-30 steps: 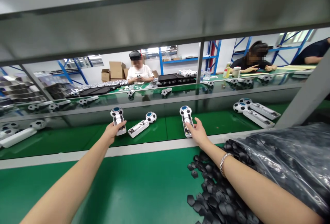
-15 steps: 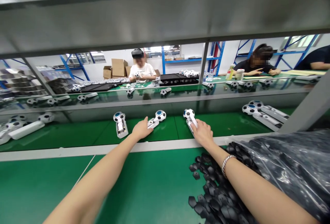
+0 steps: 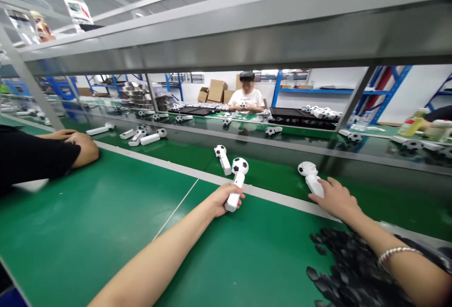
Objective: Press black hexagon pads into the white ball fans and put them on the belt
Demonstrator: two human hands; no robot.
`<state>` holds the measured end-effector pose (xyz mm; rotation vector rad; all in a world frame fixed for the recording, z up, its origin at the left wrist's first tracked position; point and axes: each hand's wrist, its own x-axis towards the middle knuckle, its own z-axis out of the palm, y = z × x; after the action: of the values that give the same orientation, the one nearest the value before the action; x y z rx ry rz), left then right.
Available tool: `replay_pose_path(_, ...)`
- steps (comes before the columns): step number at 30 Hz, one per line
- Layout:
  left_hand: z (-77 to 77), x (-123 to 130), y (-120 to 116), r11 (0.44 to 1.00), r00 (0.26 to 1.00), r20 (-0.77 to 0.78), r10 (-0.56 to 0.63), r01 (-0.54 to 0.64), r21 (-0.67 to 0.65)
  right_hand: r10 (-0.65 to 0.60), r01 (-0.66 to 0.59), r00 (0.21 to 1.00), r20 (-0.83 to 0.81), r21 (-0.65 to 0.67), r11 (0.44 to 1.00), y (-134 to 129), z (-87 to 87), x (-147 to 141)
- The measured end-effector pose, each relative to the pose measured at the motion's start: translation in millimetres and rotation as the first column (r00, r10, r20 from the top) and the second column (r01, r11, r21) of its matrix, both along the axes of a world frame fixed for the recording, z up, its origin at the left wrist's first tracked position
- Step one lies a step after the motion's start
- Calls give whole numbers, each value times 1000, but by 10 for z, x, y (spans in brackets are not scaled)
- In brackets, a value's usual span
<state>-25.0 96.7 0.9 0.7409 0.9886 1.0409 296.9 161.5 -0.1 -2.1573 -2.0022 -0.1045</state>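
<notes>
My left hand (image 3: 226,199) is closed around the white handle of a soccer-ball-headed handheld device (image 3: 234,194), held tilted above the work surface's edge with its black-and-white ball end up. Just behind it, a similar device (image 3: 223,160) lies on the green belt. My right hand (image 3: 337,198), wearing a braided bracelet, reaches over the belt at the right. Its fingers are apart around the handle end of another such device (image 3: 312,181), which lies on the belt; firm contact is unclear.
Black pentagonal pieces (image 3: 348,269) are heaped at right on the green work surface (image 3: 116,213). A neighbour's folded arms (image 3: 83,149) rest at left. More devices (image 3: 150,136) lie along the belt. A metal shelf (image 3: 247,38) spans overhead; a co-worker (image 3: 246,97) sits opposite.
The view has swung left. My left hand has lifted a device off the belt towards me. The right hand's fingers have spread, and the device beside it now shows its closed white side.
</notes>
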Motion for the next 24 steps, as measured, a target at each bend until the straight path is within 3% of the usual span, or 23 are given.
replay_pose_path(4, -36, -37, -105, 999, 992, 116, 39, -42, 18, 150, -180, 956, -253, -99, 979, -227, 288, -144)
replay_pose_path(8, -29, -38, -105, 999, 980, 199, 34, -38, 16, 336, -387, 834, -438, -29, 922, -858, 418, -445)
replay_pose_path(10, -46, -46, -92, 999, 974, 221, 46, -50, 15, 448, -516, 767, -459, -26, 856, -1273, 373, -609)
replay_pose_path(13, -90, -52, -82, 998, 970, 240, 40, -48, 30, 629, -704, 639, -443, -8, 710, -1823, 240, -816)
replay_pose_path(16, -122, -38, -100, 997, 970, 242, 9, -27, 69, 721, -802, 553, -417, -32, 597, -2112, 118, -943)
replay_pose_path(24, -103, 27, -202, 989, 977, 201, -78, 51, 137, 649, -770, 562, -513, -37, 637, -2136, -10, -923)
